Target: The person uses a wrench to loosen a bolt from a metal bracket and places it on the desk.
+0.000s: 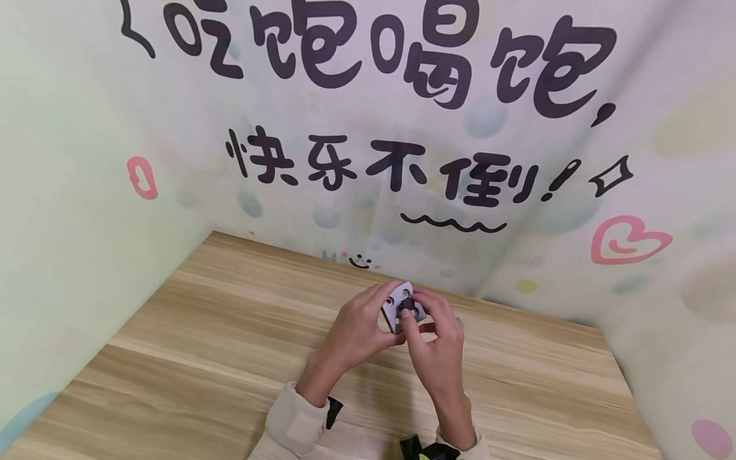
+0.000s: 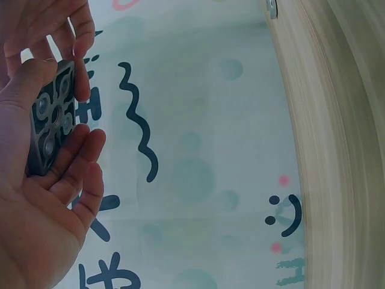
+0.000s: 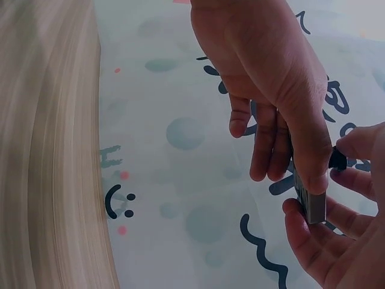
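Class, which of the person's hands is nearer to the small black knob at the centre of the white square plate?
Right. The right hand pinches the small black knob; the left hand grips the white square plate by its edges, beside the knob.

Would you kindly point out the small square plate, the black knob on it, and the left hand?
square plate (image 1: pixel 398 305), head view, its pale face with holes.
black knob (image 1: pixel 409 305), head view, its round top.
left hand (image 1: pixel 356 332), head view, back of the hand.
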`<state>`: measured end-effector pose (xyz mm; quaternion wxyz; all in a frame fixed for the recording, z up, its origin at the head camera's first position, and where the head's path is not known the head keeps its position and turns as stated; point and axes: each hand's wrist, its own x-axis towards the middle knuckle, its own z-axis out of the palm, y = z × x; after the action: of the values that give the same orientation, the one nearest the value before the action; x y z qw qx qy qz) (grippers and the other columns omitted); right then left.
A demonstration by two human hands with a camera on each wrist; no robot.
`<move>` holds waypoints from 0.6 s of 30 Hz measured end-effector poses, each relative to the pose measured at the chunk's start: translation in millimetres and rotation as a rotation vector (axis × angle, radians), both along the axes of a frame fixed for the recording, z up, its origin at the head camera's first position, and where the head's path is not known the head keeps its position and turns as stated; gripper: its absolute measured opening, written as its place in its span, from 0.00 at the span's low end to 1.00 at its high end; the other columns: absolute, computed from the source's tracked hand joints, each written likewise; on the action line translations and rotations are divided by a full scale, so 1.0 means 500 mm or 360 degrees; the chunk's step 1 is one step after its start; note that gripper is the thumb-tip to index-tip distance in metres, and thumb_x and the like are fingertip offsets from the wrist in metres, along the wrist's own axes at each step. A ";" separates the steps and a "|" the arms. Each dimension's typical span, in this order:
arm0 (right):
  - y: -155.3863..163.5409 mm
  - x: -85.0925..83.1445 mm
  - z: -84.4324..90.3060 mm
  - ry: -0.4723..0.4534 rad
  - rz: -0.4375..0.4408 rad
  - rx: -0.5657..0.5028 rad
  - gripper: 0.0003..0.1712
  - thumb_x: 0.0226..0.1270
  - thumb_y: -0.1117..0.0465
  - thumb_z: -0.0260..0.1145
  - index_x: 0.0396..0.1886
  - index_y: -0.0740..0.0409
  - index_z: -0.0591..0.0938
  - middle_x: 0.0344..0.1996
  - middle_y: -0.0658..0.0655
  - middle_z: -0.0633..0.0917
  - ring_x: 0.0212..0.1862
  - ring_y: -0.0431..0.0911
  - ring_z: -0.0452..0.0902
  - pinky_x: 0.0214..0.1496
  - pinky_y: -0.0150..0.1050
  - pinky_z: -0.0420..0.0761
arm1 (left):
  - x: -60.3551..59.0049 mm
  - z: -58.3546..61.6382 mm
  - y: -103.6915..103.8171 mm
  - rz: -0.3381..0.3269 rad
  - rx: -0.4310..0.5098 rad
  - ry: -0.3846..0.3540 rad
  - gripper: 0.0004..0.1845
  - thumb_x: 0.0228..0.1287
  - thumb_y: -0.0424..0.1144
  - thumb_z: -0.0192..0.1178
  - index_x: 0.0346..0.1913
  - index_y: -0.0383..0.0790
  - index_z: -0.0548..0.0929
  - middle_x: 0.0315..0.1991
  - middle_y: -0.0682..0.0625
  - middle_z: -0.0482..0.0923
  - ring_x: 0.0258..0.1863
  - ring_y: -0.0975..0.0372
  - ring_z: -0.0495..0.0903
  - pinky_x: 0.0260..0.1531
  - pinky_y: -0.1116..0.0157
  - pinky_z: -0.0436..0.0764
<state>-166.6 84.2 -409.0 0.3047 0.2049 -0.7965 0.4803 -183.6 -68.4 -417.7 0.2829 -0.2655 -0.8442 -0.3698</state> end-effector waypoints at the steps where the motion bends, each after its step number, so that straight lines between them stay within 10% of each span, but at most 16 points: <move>1: 0.000 0.000 0.001 -0.0005 0.0002 0.0002 0.16 0.62 0.69 0.69 0.50 0.61 0.83 0.50 0.58 0.84 0.43 0.45 0.79 0.32 0.28 0.80 | 0.000 0.000 0.000 0.0000 0.0002 -0.0001 0.41 0.43 0.40 0.80 0.63 0.38 0.75 0.51 0.48 0.83 0.45 0.60 0.82 0.42 0.64 0.82; 18: -0.001 -0.003 0.001 -0.0007 -0.0047 -0.0060 0.11 0.59 0.69 0.72 0.35 0.65 0.77 0.49 0.60 0.86 0.41 0.46 0.83 0.30 0.29 0.80 | 0.001 0.001 0.005 -0.0009 -0.0015 -0.0018 0.41 0.43 0.40 0.80 0.63 0.40 0.75 0.50 0.49 0.83 0.45 0.61 0.81 0.43 0.64 0.82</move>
<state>-168.0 83.8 -408.7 0.3137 0.1863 -0.7910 0.4911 -183.2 -65.7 -417.4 0.2758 -0.2673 -0.8467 -0.3682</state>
